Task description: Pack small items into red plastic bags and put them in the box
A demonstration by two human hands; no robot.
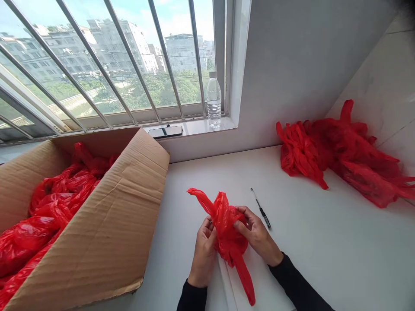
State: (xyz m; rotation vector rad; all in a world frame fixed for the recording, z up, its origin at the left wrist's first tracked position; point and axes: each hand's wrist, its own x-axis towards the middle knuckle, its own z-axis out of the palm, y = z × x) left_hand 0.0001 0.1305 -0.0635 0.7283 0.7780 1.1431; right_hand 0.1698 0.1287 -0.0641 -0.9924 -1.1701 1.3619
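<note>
Slanting far-left to near-right, apparently lengthwise, the red bag [229, 235] fills both gripping hands [205, 244] [258, 236].

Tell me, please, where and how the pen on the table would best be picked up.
I would pinch the pen across its dark, thicker end, coming from above, thumb and finger on its two long sides. It lies flat and slanted on the white table, with that end nearer the right hand, which holds the red bag.

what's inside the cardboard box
Heaped, crumpled red plastic bags show inside the cardboard box. The bottom and anything under the top layer are covered and cannot be seen.
</note>
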